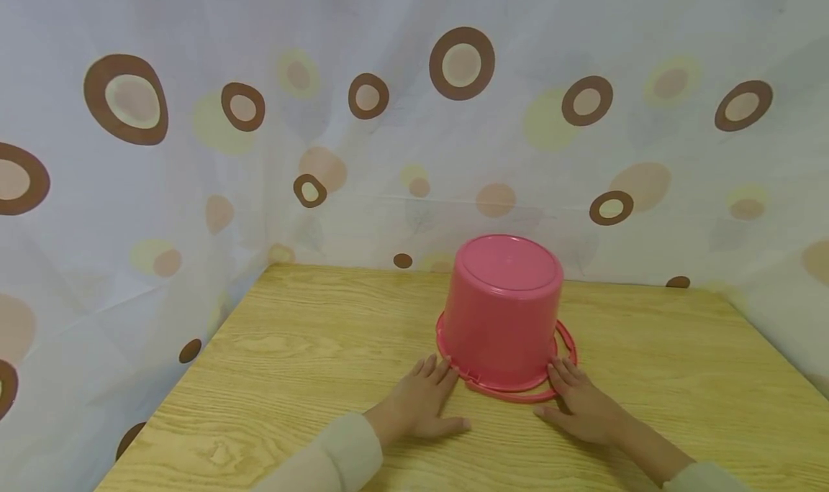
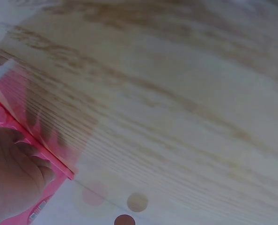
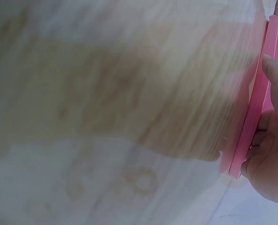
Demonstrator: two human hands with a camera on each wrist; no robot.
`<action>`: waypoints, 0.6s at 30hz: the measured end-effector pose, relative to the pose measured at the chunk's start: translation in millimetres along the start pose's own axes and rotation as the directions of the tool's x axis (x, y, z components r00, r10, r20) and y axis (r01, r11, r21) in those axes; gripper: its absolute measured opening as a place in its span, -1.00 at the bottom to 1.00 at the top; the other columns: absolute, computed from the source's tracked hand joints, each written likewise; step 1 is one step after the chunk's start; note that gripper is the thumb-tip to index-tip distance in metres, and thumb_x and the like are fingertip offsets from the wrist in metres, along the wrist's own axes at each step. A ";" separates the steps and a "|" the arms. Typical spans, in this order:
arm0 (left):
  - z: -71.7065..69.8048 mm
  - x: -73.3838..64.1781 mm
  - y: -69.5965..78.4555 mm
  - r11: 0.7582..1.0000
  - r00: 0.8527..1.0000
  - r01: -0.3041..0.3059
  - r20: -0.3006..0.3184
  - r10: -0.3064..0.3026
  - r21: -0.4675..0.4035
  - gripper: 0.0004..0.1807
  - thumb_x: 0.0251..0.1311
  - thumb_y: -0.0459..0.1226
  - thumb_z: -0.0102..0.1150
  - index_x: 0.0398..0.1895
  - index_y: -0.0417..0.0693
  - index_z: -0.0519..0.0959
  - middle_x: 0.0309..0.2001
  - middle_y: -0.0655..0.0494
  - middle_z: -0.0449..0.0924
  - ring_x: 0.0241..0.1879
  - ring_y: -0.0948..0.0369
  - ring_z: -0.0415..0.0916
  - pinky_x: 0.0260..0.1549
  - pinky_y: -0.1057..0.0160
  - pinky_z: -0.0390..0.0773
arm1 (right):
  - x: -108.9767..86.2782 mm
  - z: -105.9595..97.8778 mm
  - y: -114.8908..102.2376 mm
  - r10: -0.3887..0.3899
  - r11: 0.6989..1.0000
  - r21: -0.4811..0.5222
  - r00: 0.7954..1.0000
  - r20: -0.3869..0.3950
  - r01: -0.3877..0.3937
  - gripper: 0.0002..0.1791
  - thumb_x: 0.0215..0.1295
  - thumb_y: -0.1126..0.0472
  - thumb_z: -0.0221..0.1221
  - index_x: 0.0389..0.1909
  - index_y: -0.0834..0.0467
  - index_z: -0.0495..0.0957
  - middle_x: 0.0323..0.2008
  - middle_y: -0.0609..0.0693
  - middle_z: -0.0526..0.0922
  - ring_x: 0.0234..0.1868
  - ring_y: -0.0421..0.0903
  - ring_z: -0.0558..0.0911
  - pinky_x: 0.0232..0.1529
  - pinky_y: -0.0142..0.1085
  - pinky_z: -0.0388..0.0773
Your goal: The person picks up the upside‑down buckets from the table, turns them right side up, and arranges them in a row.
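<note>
Pale sleeves [image 1: 324, 456] come nearest the head camera, soft-looking cloth with cuffs ending short of the hands. Behind everything hangs a lightly creased white sheet [image 1: 401, 147] printed with brown rings and peach and yellow blobs. Below it spreads the desk [image 1: 311, 319], flat and yellowish with wavy wood grain; its face looks smooth enough for plastic to slide, so gentle, matched pressure from both sides should work better than a shove from one.

Upside down on that desk, right of centre in the head view, stands a pink bucket [image 1: 501, 326]. It is a glossy, apparently plastic tub, tapering upward to a round, flat base. The left hand [image 1: 422, 403] and right hand [image 1: 586, 404] flank its near side, palms low, fingers open and extended, the tips touching the rim and gripping nothing. For steadying or squaring the bucket, level hands and equal push should prevent twisting or a lifted edge.

A thin, curved handle [image 1: 512, 397] loops out around the near and right side, partly hidden by the right hand; the fingers do best not to trap it. Smallest is the rim [image 1: 505, 386], a narrow projecting lip that offers the surest contact.
</note>
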State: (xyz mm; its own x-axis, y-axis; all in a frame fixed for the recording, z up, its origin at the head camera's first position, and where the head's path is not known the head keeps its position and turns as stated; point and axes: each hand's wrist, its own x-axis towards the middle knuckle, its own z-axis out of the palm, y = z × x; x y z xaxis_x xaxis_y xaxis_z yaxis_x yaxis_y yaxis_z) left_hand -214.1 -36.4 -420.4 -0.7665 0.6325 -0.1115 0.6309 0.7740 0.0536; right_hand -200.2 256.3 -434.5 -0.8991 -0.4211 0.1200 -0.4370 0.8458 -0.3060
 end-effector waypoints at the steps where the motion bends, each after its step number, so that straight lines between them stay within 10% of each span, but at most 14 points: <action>1: 0.8 -0.2 -0.5 1.000 1.000 0.000 -0.002 0.000 0.002 -0.07 0.19 0.33 -0.29 0.45 -0.09 -0.02 0.46 -0.05 -0.06 0.44 -0.04 -0.10 0.40 0.11 0.02 | 0.1 0.3 -0.3 -0.002 1.000 0.001 1.000 -0.004 0.002 -0.14 0.21 -0.13 0.13 0.20 0.55 0.23 0.29 0.48 0.16 0.32 0.41 0.11 0.22 0.24 0.13; 7: 7.2 -1.2 -4.7 1.000 1.000 -0.002 -0.013 0.002 0.019 -0.06 0.19 0.35 -0.32 0.45 -0.09 -0.03 0.46 -0.05 -0.07 0.44 -0.04 -0.09 0.39 0.09 0.04 | -0.7 4.6 -1.2 0.019 0.997 0.073 1.000 0.007 -0.020 -0.13 0.24 -0.14 0.09 0.25 0.53 0.16 0.35 0.44 0.06 0.37 0.39 0.03 0.43 -0.27 -0.32; 13: 8.0 -4.0 -7.1 1.000 1.000 -0.002 -0.012 0.002 0.007 -0.06 0.18 0.35 -0.30 0.45 -0.09 -0.02 0.46 -0.06 -0.08 0.44 -0.05 -0.09 0.39 0.08 0.04 | 0.3 5.8 -4.5 0.003 0.999 0.040 1.000 -0.001 -0.002 -0.14 0.23 -0.14 0.10 0.23 0.53 0.19 0.33 0.44 0.10 0.34 0.41 0.07 0.26 0.22 0.06; 18: 6.0 -8.0 -8.4 1.000 1.000 0.007 -0.010 -0.008 -0.014 -0.06 0.18 0.34 -0.28 0.45 -0.09 -0.02 0.46 -0.06 -0.08 0.44 -0.04 -0.10 0.39 0.08 0.03 | 2.7 5.1 -8.6 -0.024 1.000 0.008 1.000 -0.014 0.024 -0.15 0.22 -0.13 0.11 0.22 0.54 0.21 0.32 0.44 0.13 0.34 0.40 0.11 0.22 0.23 0.12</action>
State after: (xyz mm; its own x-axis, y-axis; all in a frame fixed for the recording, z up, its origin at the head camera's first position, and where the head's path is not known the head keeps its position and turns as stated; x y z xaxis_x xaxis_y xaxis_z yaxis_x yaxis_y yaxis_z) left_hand -212.6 -48.0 -426.0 -0.7724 0.6268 -0.1021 0.6234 0.7791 0.0670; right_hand -198.8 246.2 -436.4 -0.8886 -0.4365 0.1406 -0.4582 0.8330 -0.3101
